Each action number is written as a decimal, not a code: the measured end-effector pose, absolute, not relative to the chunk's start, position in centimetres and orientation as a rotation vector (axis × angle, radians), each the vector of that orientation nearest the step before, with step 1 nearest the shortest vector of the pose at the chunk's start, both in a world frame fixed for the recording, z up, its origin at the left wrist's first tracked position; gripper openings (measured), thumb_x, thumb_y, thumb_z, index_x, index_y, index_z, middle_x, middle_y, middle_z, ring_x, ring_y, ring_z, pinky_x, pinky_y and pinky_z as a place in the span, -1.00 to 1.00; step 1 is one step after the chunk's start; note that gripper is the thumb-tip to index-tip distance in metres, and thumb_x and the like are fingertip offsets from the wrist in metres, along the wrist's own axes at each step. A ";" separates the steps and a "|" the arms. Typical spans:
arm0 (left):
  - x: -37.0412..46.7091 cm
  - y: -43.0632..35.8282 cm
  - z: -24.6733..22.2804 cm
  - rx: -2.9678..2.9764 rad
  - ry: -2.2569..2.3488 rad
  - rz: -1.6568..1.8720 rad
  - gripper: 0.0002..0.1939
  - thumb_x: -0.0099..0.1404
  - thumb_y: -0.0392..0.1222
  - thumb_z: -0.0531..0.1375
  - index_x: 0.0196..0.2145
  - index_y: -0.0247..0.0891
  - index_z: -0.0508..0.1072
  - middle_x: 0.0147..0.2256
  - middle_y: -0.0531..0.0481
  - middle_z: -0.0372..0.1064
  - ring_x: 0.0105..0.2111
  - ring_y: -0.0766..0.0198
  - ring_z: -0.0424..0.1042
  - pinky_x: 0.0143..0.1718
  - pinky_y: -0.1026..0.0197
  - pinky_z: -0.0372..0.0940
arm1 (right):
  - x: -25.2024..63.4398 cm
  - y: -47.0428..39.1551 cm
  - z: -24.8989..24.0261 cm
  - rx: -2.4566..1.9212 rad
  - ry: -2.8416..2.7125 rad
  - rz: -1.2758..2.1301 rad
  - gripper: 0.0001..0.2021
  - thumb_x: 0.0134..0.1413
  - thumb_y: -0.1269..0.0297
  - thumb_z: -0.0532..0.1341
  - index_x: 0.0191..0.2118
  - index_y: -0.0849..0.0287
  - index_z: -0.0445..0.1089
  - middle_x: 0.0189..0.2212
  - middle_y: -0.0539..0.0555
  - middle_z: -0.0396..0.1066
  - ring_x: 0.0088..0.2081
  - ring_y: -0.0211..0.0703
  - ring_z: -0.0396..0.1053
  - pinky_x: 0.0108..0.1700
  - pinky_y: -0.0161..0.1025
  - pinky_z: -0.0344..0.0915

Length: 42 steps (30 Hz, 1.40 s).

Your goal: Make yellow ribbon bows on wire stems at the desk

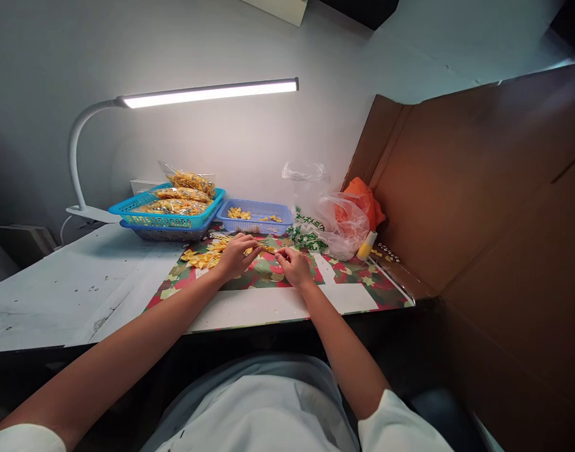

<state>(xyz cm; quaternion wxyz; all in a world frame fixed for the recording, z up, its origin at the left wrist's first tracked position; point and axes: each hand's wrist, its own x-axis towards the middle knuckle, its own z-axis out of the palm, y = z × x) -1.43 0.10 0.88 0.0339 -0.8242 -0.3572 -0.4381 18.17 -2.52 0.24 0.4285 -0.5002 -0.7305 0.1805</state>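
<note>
Bare wall (250,138) out back, with a strip lamp (212,93) lighting the table (103,270) nicely. Left hand (240,254) and right hand (293,263) are both pinched narrow on a small yellow piece (268,249), just in from the table's front edge, right of its middle; exact finger grip's too tiny to tell. Best bet imo: steady one end, work the other with light fingertips, and keep those loose yellow pieces (200,258) clear of the left wrist.
</note>
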 end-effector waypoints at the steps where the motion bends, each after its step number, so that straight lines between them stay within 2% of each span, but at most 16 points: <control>1: -1.5 0.1 0.9 -2.536 -1.099 -1.348 -0.62 0.38 0.01 0.04 -0.48 -0.21 0.46 -0.46 -0.04 0.41 -0.41 0.20 0.24 -0.30 0.15 0.15 | 18.2 -2.5 0.2 -1.250 -1.826 0.450 -0.82 0.14 0.20 0.11 -0.33 0.10 0.43 -0.44 -0.02 0.45 -0.39 -0.19 0.34 -0.36 -0.30 0.12; 18: -1.4 0.1 0.9 -2.523 -1.123 -1.337 -0.61 0.38 0.01 0.03 -0.49 -0.22 0.46 -0.45 -0.04 0.41 -0.41 0.19 0.24 -0.30 0.14 0.15 | 18.4 -2.5 0.0 -1.186 -1.870 0.522 -0.80 0.15 0.20 0.10 -0.25 0.09 0.45 -0.36 0.02 0.48 -0.32 -0.15 0.37 -0.33 -0.28 0.18; 32: -1.5 0.1 0.8 -2.559 -1.098 -1.356 -0.61 0.39 0.03 0.03 -0.45 -0.21 0.47 -0.44 -0.03 0.41 -0.40 0.20 0.24 -0.30 0.15 0.16 | 18.4 -2.1 -0.3 -1.179 -1.806 0.585 -0.76 0.12 0.10 0.09 -0.32 0.10 0.43 -0.48 -0.03 0.39 -0.42 -0.21 0.28 -0.39 -0.31 0.11; 42: -1.5 0.0 1.0 -2.572 -1.117 -1.334 -0.62 0.37 0.03 0.04 -0.46 -0.20 0.47 -0.45 -0.04 0.42 -0.40 0.19 0.26 -0.28 0.13 0.17 | 18.5 -2.2 -0.2 -1.218 -1.804 0.599 -0.79 0.11 0.13 0.10 -0.33 0.10 0.41 -0.49 -0.05 0.37 -0.44 -0.23 0.26 -0.40 -0.33 0.12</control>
